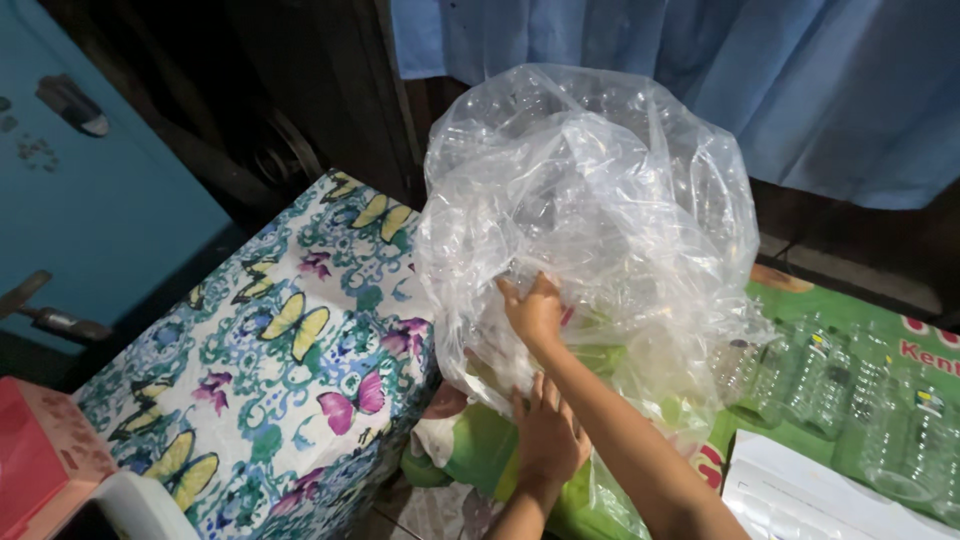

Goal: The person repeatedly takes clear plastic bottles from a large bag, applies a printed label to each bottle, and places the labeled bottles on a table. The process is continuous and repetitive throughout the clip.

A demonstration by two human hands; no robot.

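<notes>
A big crumpled clear plastic bag (590, 200) stands in the middle, with faint shapes of clear bottles inside it. My right hand (535, 310) reaches up from the lower right and pinches a fold of the bag's front. Below it, my left hand (548, 435) lies with its fingers spread flat against the bag's lower part. The bag's bottom rests on green material (480, 440) beside the covered piece of furniture.
A butterfly-patterned cloth (290, 350) covers a box-like piece of furniture on the left. Several clear plastic bottles (840, 390) lie on a green mat (880, 320) at the right, with white sheets (800, 490) in front. A pink box (40, 450) sits at the lower left, a blue curtain (750, 70) behind.
</notes>
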